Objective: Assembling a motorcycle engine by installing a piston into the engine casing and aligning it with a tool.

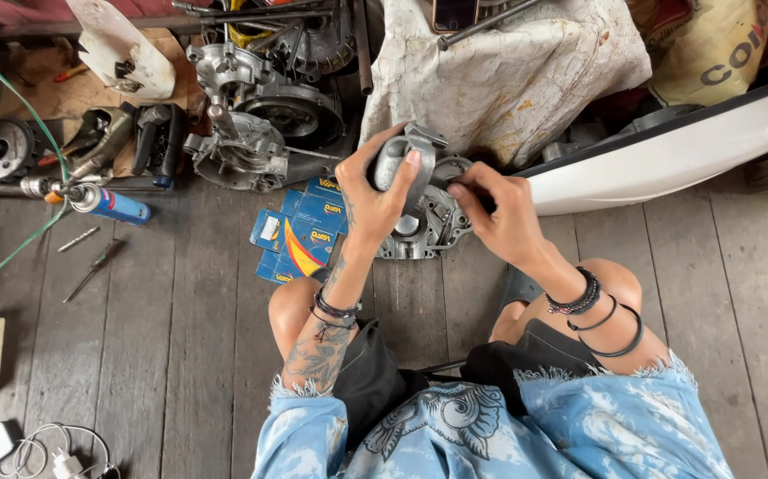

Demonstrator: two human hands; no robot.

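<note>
Nearest the camera, a blue-and-white patterned shirt (490, 435) with frayed sleeves fills the bottom edge, above two bare knees over a grey plank floor (180, 355). Both wrists carry dark bands and bracelets, and the left forearm is tattooed. Further out, the left hand (375, 200) has its grip wrapped around the upper lug of a grey cast-metal engine cover (419, 222), thumb and fingers closed over the top of the part. Right beside it, the right hand (499, 213) has its grip pinched together against the cover's right edge, though what sits between the fingertips is too small to tell. That cover stands tilted up, its lower rim at the floor between the knees. Just left of it lie several flat blue cardboard boxes (299, 232), overlapping. Well to the left, a blue spray can (116, 205), a drill bit and a screwdriver (93, 269) rest on the planks. Beyond the hands stand a larger engine case (251, 133), a stained white cloth (499, 71) draped over something, and a white curved body panel (668, 155).
</note>
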